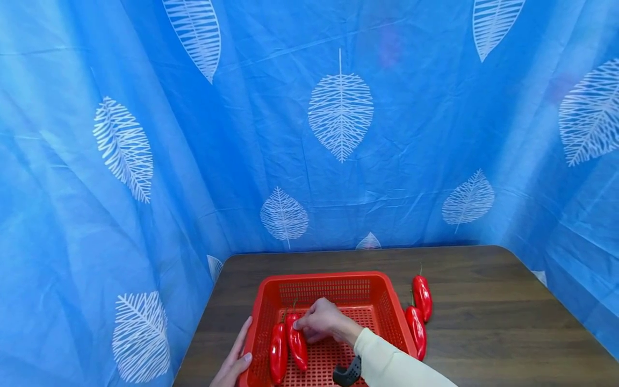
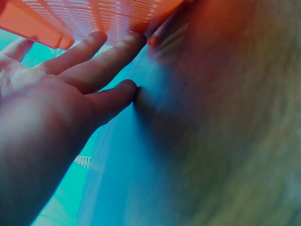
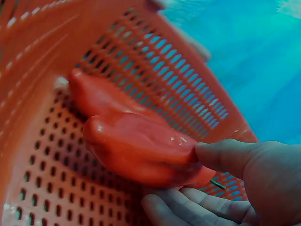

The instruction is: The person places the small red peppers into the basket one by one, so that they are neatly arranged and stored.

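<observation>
A red plastic basket point(image 1: 329, 276) with slotted walls stands on the wooden table. Inside it, toward the left wall, lie two glossy red chili peppers side by side. My right hand point(image 1: 325, 319) pinches the stem end of the inner pepper point(image 1: 297, 345), thumb on one side and fingers on the other, as the right wrist view shows. The outer pepper point(image 3: 101, 92) lies between that one and the wall. My left hand point(image 1: 234, 359) rests against the basket's left side; its fingers point(image 2: 101, 68) stretch along the outer wall, with the thumb at the rim.
Two more red peppers lie on the table right of the basket, the farther one point(image 1: 423, 297) touching the nearer one point(image 1: 416, 332). A blue curtain point(image 1: 387, 204) with white leaf prints hangs behind and beside the wooden table point(image 1: 493, 322).
</observation>
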`<state>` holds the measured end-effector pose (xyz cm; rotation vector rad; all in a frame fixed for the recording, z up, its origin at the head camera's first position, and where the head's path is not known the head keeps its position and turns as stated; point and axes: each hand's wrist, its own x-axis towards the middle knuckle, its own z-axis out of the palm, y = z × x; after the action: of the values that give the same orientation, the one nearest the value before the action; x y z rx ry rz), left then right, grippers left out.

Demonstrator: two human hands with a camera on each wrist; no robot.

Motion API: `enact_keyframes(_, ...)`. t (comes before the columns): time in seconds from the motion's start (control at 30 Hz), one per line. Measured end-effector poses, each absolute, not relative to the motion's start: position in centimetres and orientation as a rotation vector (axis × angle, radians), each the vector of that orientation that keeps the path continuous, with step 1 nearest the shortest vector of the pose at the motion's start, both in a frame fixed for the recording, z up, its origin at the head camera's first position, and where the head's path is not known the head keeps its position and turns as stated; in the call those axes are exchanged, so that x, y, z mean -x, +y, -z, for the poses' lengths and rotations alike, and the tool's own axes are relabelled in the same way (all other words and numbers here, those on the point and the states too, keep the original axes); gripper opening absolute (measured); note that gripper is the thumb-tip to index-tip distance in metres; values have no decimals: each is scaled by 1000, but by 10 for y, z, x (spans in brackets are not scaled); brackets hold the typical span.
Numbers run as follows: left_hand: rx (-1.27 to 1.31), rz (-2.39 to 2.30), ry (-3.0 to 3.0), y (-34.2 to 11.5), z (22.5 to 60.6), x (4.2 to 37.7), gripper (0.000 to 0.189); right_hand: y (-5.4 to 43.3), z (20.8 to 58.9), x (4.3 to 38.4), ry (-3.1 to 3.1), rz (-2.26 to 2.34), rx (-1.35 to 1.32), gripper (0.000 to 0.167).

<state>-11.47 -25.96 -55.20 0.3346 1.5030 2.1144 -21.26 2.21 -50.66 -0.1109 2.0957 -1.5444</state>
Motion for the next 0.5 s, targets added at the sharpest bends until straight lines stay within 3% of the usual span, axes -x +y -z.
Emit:
enact_keyframes(0.17,-274,-2100,1534,-260,552,115,84,20,512,210,2139,1482,87,25)
enact_keyframes(0.5,-401,-2101,1544,-262,556,117,82,19,507,209,2181,1421,85,21)
